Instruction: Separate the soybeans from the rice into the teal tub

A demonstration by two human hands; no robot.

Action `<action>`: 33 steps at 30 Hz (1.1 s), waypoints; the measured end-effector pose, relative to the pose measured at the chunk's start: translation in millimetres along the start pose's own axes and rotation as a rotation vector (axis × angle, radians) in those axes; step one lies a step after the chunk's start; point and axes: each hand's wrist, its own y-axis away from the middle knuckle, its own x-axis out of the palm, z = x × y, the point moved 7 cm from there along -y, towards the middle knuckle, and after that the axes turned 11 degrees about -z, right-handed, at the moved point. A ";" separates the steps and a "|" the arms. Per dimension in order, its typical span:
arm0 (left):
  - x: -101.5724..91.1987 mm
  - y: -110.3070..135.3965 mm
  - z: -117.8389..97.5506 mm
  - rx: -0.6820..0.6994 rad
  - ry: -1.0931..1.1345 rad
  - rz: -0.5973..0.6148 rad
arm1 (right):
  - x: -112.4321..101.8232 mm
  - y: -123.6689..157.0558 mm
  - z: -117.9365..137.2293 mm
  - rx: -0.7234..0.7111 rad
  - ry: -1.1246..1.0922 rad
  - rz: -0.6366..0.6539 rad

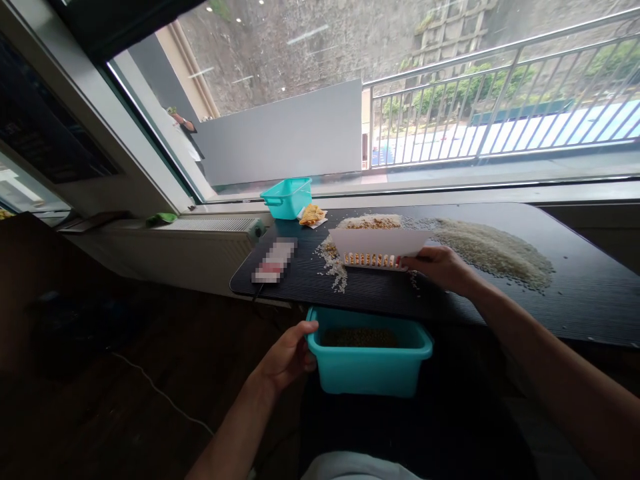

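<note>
My left hand [287,357] grips the left rim of a teal plastic tub [370,360], held below the front edge of the black table [590,293]. Dark small grains lie in the tub. My right hand [440,267] holds the right end of a white slotted basket [380,248], tilted on the table, with yellowish kernels showing through its slots. White rice [493,250] is spread in a long heap to the right of the basket, and more grains are scattered at its left.
A second teal tub [287,197] stands at the table's far left corner, next to a yellow snack packet [312,214]. A blurred flat item [274,260] lies at the table's left. A radiator [200,230] runs below the window. A cable trails over the dark floor.
</note>
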 end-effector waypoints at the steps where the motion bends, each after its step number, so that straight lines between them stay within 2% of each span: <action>1: 2.0 0.3 2.1 -0.014 0.004 -0.006 | -0.7 -0.9 2.0 0.011 -0.021 0.008; 5: 12.4 1.8 14.6 -0.105 -0.022 -0.035 | -9.8 -2.9 10.9 0.045 -0.059 0.007; 12: 37.1 0.2 32.1 -0.171 -0.034 0.016 | -27.2 -1.7 11.1 0.083 -0.046 -0.068; 16: 40.7 2.5 34.8 -0.211 -0.031 0.055 | -38.9 17.6 15.4 0.123 -0.002 -0.145; 20: 34.8 7.2 30.1 -0.257 -0.050 0.017 | -45.6 42.6 18.5 0.224 -0.051 -0.194; 22: 33.0 8.9 27.8 -0.271 -0.052 0.002 | -50.8 52.0 19.7 0.204 -0.048 -0.222; 25: 35.2 9.8 28.0 -0.269 -0.050 0.008 | -62.1 62.6 11.5 0.222 -0.005 -0.250; 29: 41.1 8.4 33.1 -0.214 -0.026 -0.025 | -78.0 69.0 0.2 0.291 0.087 -0.227; 33: 46.2 5.5 35.8 -0.126 -0.025 -0.047 | -88.8 72.8 8.4 0.323 0.140 -0.246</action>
